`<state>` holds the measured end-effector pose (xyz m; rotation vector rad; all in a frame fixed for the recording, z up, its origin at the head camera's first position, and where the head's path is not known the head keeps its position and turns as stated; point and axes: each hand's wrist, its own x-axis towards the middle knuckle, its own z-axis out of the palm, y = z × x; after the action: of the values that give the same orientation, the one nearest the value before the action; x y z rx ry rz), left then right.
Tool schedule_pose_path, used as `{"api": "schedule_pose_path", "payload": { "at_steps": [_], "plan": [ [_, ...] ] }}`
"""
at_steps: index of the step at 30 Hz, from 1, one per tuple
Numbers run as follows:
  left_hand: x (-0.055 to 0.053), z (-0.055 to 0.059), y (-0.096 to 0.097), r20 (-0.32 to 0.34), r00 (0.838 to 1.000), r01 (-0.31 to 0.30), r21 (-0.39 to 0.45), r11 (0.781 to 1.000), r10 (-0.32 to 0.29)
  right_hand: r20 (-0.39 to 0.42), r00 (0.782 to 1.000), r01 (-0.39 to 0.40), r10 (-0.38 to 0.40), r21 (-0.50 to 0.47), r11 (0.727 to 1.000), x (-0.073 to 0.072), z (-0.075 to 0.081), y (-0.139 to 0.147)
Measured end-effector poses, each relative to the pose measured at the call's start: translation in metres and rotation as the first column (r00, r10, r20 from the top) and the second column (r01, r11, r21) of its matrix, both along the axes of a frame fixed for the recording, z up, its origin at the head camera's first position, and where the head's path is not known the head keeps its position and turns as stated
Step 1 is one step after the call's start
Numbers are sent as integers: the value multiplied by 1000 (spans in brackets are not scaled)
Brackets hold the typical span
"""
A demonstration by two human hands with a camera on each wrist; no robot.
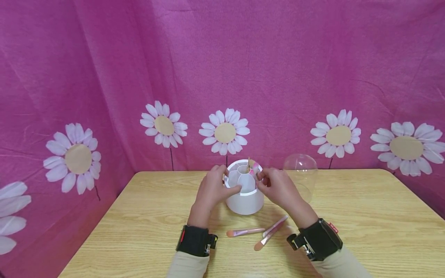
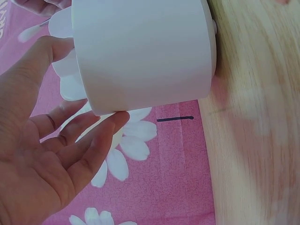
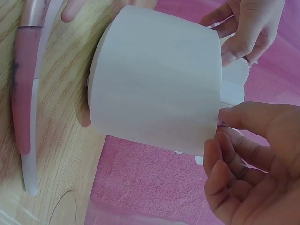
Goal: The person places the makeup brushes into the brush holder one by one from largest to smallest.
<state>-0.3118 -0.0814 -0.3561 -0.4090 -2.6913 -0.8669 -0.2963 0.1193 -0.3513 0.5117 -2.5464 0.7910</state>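
A round white makeup brush holder [image 1: 245, 203] with inner compartments stands on the table between both hands. My left hand [image 1: 214, 186] grips its left rim, thumb over the top and fingers along the outer wall [image 2: 145, 51]. At the right rim, my right hand [image 1: 279, 186] pinches the edge between thumb and curled fingers; in the right wrist view the fingertips [image 3: 213, 150] sit right at the rim. Makeup brushes [image 1: 255, 167] with pink and white handles stand in the holder, close by the right fingertips. Their lower ends are hidden.
Nearer the person, several makeup brushes [image 1: 245, 232] lie loose and partly crossed on the wooden table [image 1: 139, 231]. A clear dome cover [image 1: 301, 164] stands behind the right hand. A pink cloth [image 1: 278, 77] with daisies hangs beyond the table's back edge.
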Motion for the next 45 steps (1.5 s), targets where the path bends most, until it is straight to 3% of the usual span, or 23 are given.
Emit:
{"api": "schedule_pose_path", "payload": {
  "at_steps": [26,37,45],
  "plan": [
    [1,0,0,-17,1000,16,7,1000,-16,-3,1000,-4,4,17,1000,1,0,0],
    [0,0,0,-44,999,14,3,1000,-14,-47,996,74,-74,0,997,2,3,-1],
    [1,0,0,-21,1000,12,3,1000,-12,-7,1000,28,-28,4,1000,4,4,-2]
  ]
}}
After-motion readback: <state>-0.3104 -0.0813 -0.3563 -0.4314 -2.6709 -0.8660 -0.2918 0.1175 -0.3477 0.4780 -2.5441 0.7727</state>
